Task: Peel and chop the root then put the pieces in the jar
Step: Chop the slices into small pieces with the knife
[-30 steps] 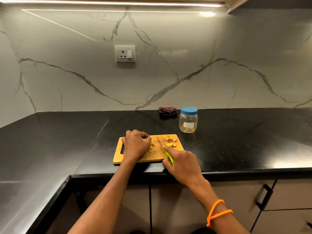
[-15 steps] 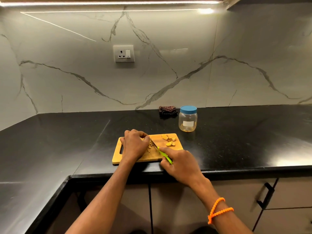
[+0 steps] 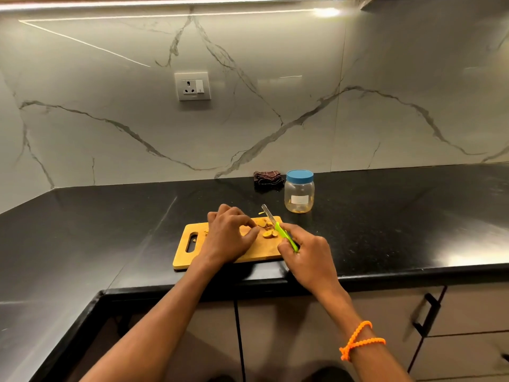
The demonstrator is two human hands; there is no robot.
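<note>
Green-handled knife [image 3: 278,229] gripped in right hand [image 3: 308,257], left hand [image 3: 228,238] curled over root pieces [image 3: 265,228].

Jar [image 3: 299,194] behind cutting board [image 3: 264,250]

Dark folded cloth [image 3: 268,178] at the back of a black counter [image 3: 413,216], against a marble wall. White socket [image 3: 192,86] up on that wall. Cabinet handle [image 3: 425,315] below.

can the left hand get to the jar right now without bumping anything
Probably not cleanly. The jar stands beyond the board's far right corner, and between it and the left hand the knife, held by the right hand, angles up. The lid is on too.
</note>
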